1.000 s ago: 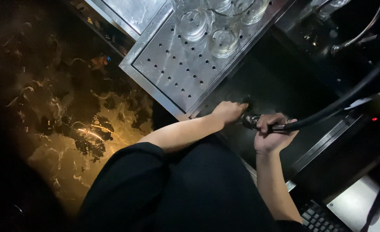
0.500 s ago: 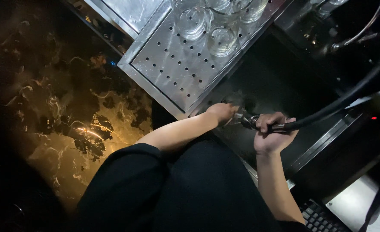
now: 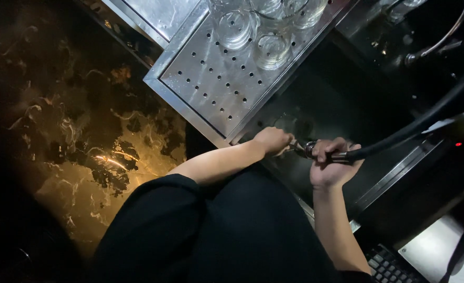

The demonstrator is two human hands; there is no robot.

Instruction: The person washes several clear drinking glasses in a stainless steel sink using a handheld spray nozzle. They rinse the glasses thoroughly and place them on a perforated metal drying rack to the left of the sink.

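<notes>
Over the dark sink basin (image 3: 337, 105), the right hand (image 3: 332, 165) is clenched around the metal spray head of a black flexible hose (image 3: 400, 136), wrist bent upward. The left hand (image 3: 273, 140) reaches in beside the nozzle, fingers curled; whether it grips anything cannot be told. Clear drinking glasses (image 3: 253, 31) stand on the perforated steel drain tray (image 3: 211, 89) beyond. A dark keyboard (image 3: 392, 267) lies at the lower right.

Glasses (image 3: 253, 31) on drain tray (image 3: 211, 89) — sink (image 3: 337, 105) right of it.
</notes>
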